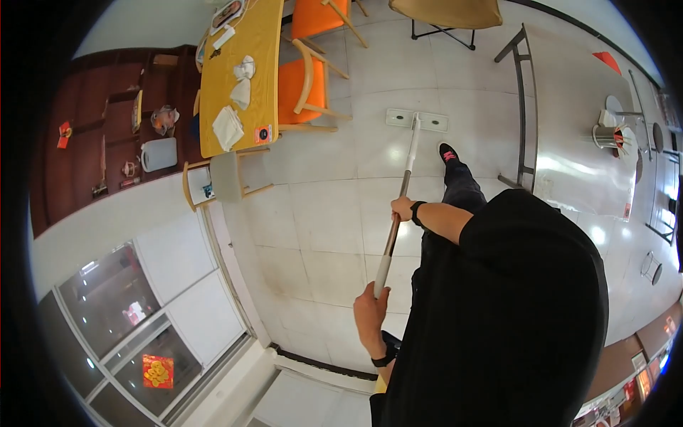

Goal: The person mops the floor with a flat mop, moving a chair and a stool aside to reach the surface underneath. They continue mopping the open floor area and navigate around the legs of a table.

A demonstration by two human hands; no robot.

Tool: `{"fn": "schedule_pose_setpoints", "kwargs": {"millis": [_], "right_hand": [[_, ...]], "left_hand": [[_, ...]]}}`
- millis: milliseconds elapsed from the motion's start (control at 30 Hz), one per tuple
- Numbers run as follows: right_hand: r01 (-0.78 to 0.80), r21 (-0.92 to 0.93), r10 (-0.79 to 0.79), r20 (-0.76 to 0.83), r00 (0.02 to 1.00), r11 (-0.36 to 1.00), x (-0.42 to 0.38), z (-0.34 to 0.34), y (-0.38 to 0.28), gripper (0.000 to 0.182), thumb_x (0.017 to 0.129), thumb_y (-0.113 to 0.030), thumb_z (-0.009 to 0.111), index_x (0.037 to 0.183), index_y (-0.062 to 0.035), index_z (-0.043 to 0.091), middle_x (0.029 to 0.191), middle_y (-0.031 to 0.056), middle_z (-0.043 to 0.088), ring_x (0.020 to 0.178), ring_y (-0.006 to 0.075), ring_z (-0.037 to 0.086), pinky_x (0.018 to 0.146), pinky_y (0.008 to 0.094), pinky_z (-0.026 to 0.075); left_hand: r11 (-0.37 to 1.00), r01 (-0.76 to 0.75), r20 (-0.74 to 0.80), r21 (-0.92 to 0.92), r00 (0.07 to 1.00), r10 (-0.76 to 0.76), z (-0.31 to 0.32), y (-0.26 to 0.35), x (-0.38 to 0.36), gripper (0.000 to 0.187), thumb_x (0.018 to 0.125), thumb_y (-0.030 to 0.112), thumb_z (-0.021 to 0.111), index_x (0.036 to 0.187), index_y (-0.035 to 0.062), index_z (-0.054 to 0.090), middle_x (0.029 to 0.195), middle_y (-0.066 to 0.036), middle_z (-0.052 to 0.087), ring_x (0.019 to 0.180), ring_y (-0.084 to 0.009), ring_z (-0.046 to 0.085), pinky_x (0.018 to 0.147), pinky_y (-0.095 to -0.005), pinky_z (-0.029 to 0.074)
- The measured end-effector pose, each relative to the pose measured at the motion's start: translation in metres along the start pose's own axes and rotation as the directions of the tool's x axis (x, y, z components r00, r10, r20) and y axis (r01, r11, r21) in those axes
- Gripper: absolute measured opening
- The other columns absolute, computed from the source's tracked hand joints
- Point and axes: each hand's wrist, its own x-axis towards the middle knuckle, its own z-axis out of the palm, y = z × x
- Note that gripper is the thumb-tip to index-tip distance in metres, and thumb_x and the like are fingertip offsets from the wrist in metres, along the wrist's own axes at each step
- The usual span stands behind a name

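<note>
A mop has a flat pale head (398, 117) lying on the tiled floor, with its long handle (407, 178) slanting down toward the body. Lower down, my left hand (370, 317) is closed round the white grip at the handle's end, a black band on the wrist. My right hand (403, 208) wraps round the metal part further up the handle and has a dark watch at the wrist. One black shoe (447, 152) with pink laces stands on the floor to the right of the mop head.
At the upper left is a yellow wooden table (267, 43) with cloths (228, 128), beside orange chairs (295, 89). A tan chair (448, 13) stands at the top. On the right, a metal-legged table (569, 171) holds a utensil container (606, 136). Glass doors (110, 299) are lower left.
</note>
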Motion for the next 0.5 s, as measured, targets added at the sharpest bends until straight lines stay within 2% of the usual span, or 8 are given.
{"fn": "schedule_pose_setpoints", "kwargs": {"millis": [100, 200, 233, 267, 300, 367, 433, 500], "right_hand": [[-0.105, 0.01, 0.106, -0.126, 0.986, 0.994, -0.011, -0.003, -0.017, 0.014, 0.078, -0.002, 0.037, 0.071, 0.0065, 0.046, 0.062, 0.0189, 0.048, 0.05, 0.0277, 0.05, 0.039, 0.0359, 0.039], [-0.089, 0.067, 0.098, -0.161, 0.982, 0.994, 0.025, -0.021, -0.005, 0.009, 0.071, -0.004, 0.053, 0.069, 0.0021, 0.058, 0.067, 0.0143, 0.058, 0.06, 0.0222, 0.059, 0.049, 0.0318, 0.047], [0.279, -0.531, -0.311, 0.031, 0.95, 0.8, 0.068, -0.043, 0.013, 0.007, 0.068, -0.005, 0.055, 0.067, -0.0001, 0.06, 0.066, 0.0129, 0.06, 0.061, 0.022, 0.06, 0.051, 0.0309, 0.047], [0.552, -0.812, -0.486, 0.411, 0.771, 0.189, 0.091, -0.056, 0.02, 0.006, 0.065, -0.006, 0.057, 0.065, -0.0022, 0.061, 0.066, 0.0114, 0.061, 0.061, 0.0218, 0.06, 0.053, 0.0299, 0.048], [0.553, -0.811, -0.479, 0.415, 0.773, 0.19, 0.053, -0.07, 0.01, 0.006, 0.065, -0.006, 0.057, 0.065, -0.0022, 0.061, 0.066, 0.0114, 0.061, 0.061, 0.0218, 0.06, 0.053, 0.0299, 0.048], [0.431, -0.872, -0.396, 0.489, 0.777, -0.232, -0.01, -0.043, -0.045, 0.004, 0.063, -0.007, 0.058, 0.063, -0.005, 0.062, 0.063, 0.0097, 0.061, 0.06, 0.0225, 0.06, 0.056, 0.0296, 0.048], [0.461, -0.865, -0.368, 0.502, 0.783, -0.199, -0.01, -0.043, -0.053, 0.005, 0.065, -0.005, 0.057, 0.063, -0.0038, 0.061, 0.063, 0.0088, 0.061, 0.059, 0.0207, 0.06, 0.051, 0.0288, 0.047], [0.422, -0.818, -0.379, 0.275, 0.884, 0.39, -0.012, -0.039, -0.059, 0.006, 0.062, 0.0, 0.055, 0.059, -0.0038, 0.057, 0.063, 0.0087, 0.061, 0.059, 0.0189, 0.061, 0.052, 0.0274, 0.047]], "left_hand": [[0.998, 0.056, -0.001, -0.016, 0.998, -0.056, 0.0, 0.015, 0.001, 0.027, 0.074, 0.025, 0.061, 0.088, 0.0021, 0.059, 0.056, -0.019, 0.053, 0.052, -0.0342, 0.054, 0.049, -0.0395, 0.04], [0.999, 0.048, -0.023, -0.023, 0.999, -0.049, -0.001, 0.026, 0.007, 0.028, 0.074, 0.026, 0.061, 0.087, 0.001, 0.059, 0.056, -0.02, 0.053, 0.052, -0.0342, 0.054, 0.048, -0.039, 0.041], [0.998, 0.054, -0.027, -0.045, 0.998, -0.055, -0.002, 0.03, 0.011, 0.028, 0.074, 0.026, 0.061, 0.086, 0.001, 0.059, 0.055, -0.02, 0.053, 0.052, -0.0342, 0.054, 0.048, -0.0388, 0.041], [0.997, 0.062, -0.029, -0.048, 0.998, -0.064, -0.001, 0.036, 0.014, 0.028, 0.074, 0.026, 0.061, 0.086, 0.001, 0.059, 0.055, -0.02, 0.053, 0.052, -0.0342, 0.054, 0.048, -0.0388, 0.041], [0.997, 0.049, -0.027, -0.056, 0.998, -0.051, 0.002, 0.041, 0.017, 0.027, 0.074, 0.026, 0.061, 0.084, 0.0011, 0.058, 0.054, -0.019, 0.052, 0.052, -0.0353, 0.053, 0.047, -0.0395, 0.041], [0.997, 0.038, -0.02, -0.06, 0.999, -0.04, 0.006, 0.046, 0.025, 0.026, 0.075, 0.026, 0.061, 0.081, 0.0013, 0.057, 0.053, -0.018, 0.052, 0.052, -0.0365, 0.053, 0.045, -0.0401, 0.041], [1.0, -0.026, -0.096, 0.016, 0.995, 0.028, 0.009, 0.052, 0.032, 0.024, 0.075, 0.025, 0.06, 0.081, 0.0015, 0.057, 0.053, -0.018, 0.052, 0.052, -0.0363, 0.053, 0.045, -0.0395, 0.041], [0.999, 0.024, -0.058, -0.027, 0.998, -0.026, 0.005, 0.058, 0.037, 0.024, 0.075, 0.024, 0.06, 0.082, 0.0018, 0.056, 0.054, -0.018, 0.052, 0.053, -0.0363, 0.053, 0.045, -0.0392, 0.041]]}}
